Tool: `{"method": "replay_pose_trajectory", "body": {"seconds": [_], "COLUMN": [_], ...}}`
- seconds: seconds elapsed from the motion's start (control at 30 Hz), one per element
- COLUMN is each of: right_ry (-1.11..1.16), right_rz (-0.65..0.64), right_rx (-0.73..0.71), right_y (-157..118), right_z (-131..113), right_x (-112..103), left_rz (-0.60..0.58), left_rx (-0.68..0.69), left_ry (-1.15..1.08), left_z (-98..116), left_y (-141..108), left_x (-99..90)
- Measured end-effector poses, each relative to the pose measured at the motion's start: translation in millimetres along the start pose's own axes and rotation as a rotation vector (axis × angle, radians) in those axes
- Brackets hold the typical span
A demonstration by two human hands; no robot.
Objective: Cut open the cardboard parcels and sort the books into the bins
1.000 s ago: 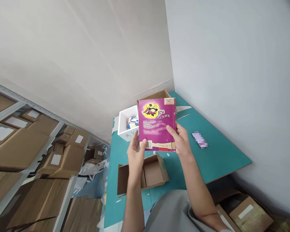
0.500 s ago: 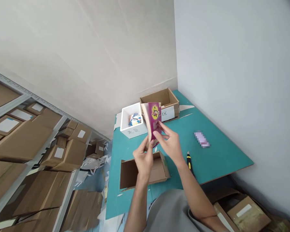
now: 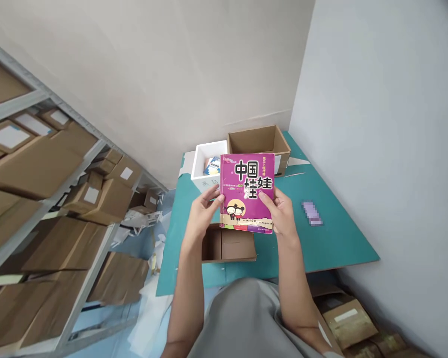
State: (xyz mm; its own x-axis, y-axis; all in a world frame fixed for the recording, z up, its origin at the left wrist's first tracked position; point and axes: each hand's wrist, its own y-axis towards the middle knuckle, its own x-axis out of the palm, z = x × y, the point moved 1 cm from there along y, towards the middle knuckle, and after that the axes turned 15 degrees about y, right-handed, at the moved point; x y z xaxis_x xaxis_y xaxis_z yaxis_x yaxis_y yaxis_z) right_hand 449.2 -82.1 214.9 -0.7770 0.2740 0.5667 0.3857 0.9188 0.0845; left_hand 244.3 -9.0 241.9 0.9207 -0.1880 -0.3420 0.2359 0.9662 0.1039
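Observation:
A purple book (image 3: 248,191) with large Chinese characters and two cartoon figures on its cover is held up, its front facing me. My left hand (image 3: 205,209) grips its left edge, thumb near the front. On the opposite edge my right hand (image 3: 281,211) holds it, with the thumb lying on the cover. Below the book an open cardboard box (image 3: 237,246) sits on the green table (image 3: 336,246), partly hidden by it. Behind the book stand a white box (image 3: 203,183) with books (image 3: 212,166) inside and a larger cardboard box (image 3: 257,135).
A blurred purple item (image 3: 312,213) lies on the table's right side. Shelves on the left carry several cardboard boxes (image 3: 41,161). More cartons (image 3: 349,325) are under the table at lower right. Walls close in the back and right.
The book has turned from a tilted, edge-on pose to show its front cover flat toward me. My hands have moved apart to its two sides. The view has shifted.

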Motion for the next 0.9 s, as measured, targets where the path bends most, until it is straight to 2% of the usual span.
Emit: {"method": "replay_pose_trajectory", "body": {"seconds": [0.07,0.1,0.27,0.4,0.5,0.6,0.73,0.9], "right_ry": [-0.021,-0.038,-0.119,-0.226,-0.291,-0.344,-0.307,-0.279], "right_rz": [-0.027,-0.038,-0.075,-0.099,-0.177,-0.179,-0.152,-0.008], "right_rx": [0.021,0.021,-0.079,-0.199,-0.245,-0.248,-0.224,-0.272], "right_y": [-1.9,-2.6,-4.8,-6.3,-9.3,-13.9,-19.9,-24.5], "right_z": [5.3,8.2,25.6,39.7,46.3,51.0,60.2,74.7], "right_x": [7.3,11.9,39.8,57.2,68.4,79.6,91.4,100.9], "left_rz": [-0.098,-0.097,0.069,0.223,0.277,0.331,0.339,0.238], "left_rx": [-0.019,-0.015,0.079,0.265,0.407,0.483,0.46,0.369], "left_ry": [-0.129,-0.152,-0.067,0.105,0.265,0.301,0.177,-0.039], "left_z": [-5.2,-7.7,-24.2,-34.7,-36.9,-37.9,-43.3,-63.6], "left_y": [-0.4,-2.1,-8.5,-9.5,-13.4,-19.0,-24.4,-22.4], "left_x": [-13.2,-18.4,-43.6,-75.3,-98.8,-113.9,-124.3,-140.2]}}
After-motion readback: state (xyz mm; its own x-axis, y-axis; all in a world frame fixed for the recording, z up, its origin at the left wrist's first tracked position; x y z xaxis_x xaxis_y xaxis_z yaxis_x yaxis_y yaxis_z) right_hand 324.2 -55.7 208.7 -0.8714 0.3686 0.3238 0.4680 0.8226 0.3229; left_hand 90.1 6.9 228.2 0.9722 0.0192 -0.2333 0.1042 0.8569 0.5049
